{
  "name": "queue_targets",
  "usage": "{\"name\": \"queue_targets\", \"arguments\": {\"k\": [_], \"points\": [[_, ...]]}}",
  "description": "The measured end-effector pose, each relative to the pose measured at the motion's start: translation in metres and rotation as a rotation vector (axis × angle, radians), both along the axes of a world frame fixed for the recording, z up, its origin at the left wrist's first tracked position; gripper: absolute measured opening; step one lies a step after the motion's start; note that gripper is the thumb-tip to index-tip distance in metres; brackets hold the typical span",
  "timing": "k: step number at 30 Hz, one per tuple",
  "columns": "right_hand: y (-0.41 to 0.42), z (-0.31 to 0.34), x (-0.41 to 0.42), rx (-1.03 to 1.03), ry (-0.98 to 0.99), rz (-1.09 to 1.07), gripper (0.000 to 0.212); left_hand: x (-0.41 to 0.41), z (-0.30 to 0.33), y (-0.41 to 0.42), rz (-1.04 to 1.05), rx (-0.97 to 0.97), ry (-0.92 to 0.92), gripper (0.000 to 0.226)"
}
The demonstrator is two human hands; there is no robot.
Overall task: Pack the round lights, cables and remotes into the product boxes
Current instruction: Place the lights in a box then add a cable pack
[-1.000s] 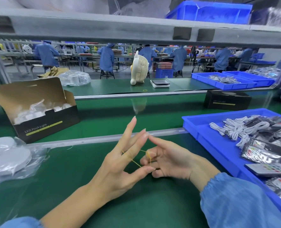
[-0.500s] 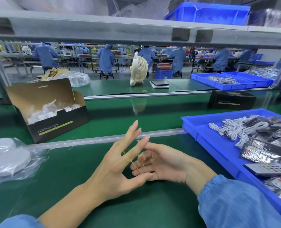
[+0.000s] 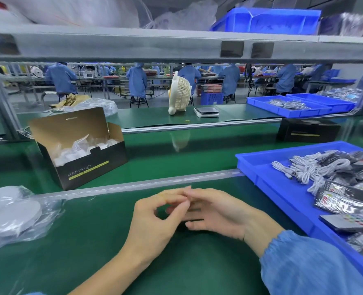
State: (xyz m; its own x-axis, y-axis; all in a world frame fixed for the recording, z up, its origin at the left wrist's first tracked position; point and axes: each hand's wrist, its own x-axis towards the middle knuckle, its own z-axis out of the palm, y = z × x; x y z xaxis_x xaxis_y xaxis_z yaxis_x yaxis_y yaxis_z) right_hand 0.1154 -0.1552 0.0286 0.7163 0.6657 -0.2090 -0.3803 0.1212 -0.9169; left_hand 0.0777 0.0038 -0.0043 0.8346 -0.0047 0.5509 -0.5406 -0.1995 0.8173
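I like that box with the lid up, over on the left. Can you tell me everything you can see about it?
The box is cardboard, black outside and plain brown inside. Its lid flap stands open, tilted back, with a small side flap up on the right. The front reads "LED Puck Light" above yellow-green bars. Inside sit white round lights in clear plastic wrap, poking above the front wall. It stands turned at an angle on the green belt, beyond the grey rail. No hand touches it.

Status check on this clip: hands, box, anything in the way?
Both hands together at centre, fingers blurred, hold unclear. Open product box stands apart, white lights inside. Cables and remotes in blue tray. Nothing blocking.
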Motion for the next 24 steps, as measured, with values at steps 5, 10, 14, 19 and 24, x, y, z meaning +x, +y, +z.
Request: {"name": "queue_targets", "arguments": {"k": [5, 10, 14, 19, 24], "points": [[0.004, -0.003, -0.001, -0.102, 0.021, 0.009, 0.023, -0.003, 0.007, -0.016, 0.036, -0.575, 0.4, 0.035], [-0.005, -0.003, 0.004, -0.043, 0.115, -0.172, 0.032, 0.006, 0.001, -0.005, 0.159, -0.699, 0.514, 0.033], [-0.01, 0.001, 0.006, -0.013, 0.029, -0.083, 0.027, 0.01, -0.001, 0.0, 0.196, -0.327, 0.443, 0.042], [-0.01, -0.001, 0.007, -0.003, -0.041, -0.016, 0.038, 0.014, -0.004, 0.001, 0.18, -0.511, 0.429, 0.037], [-0.01, -0.003, 0.008, -0.031, -0.062, -0.001, 0.053, 0.007, -0.001, 0.001, 0.051, -0.308, 0.314, 0.024]]}}
